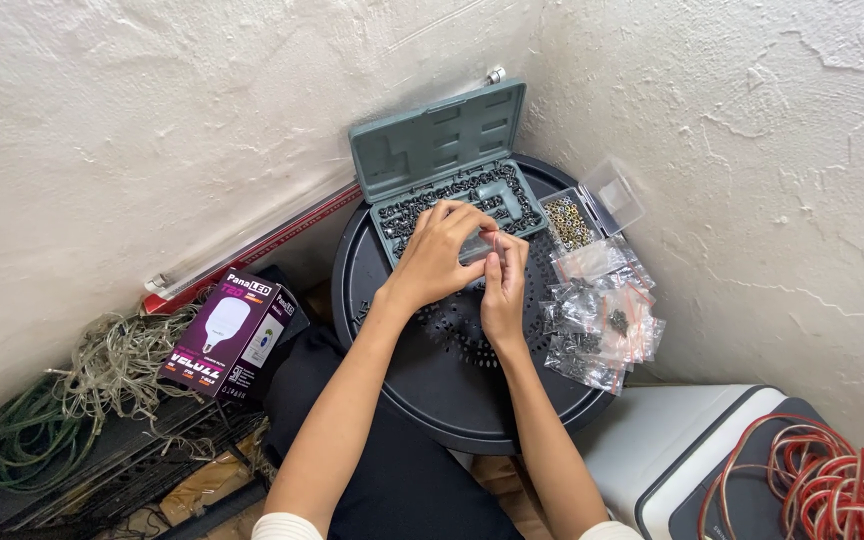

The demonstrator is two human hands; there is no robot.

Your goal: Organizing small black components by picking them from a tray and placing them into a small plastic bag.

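Note:
My left hand [439, 252] and my right hand [505, 285] meet over a round black perforated stool top [422, 385]. Both grip a small clear plastic piece [476, 247] between their fingertips. Just beyond them lies an open grey-green tool case [442, 140] with its lid leaning on the wall and its tray full of small dark metal bits. What exactly the clear piece holds is hidden by my fingers.
A small clear box of brass-coloured parts [572, 222] and several clear bags of small hardware [602, 320] lie right of the hands. A purple bulb box [227, 335], tangled wires [102, 375], a red tube [252, 250], and red coiled cable [832, 480] on a white bin surround the stool.

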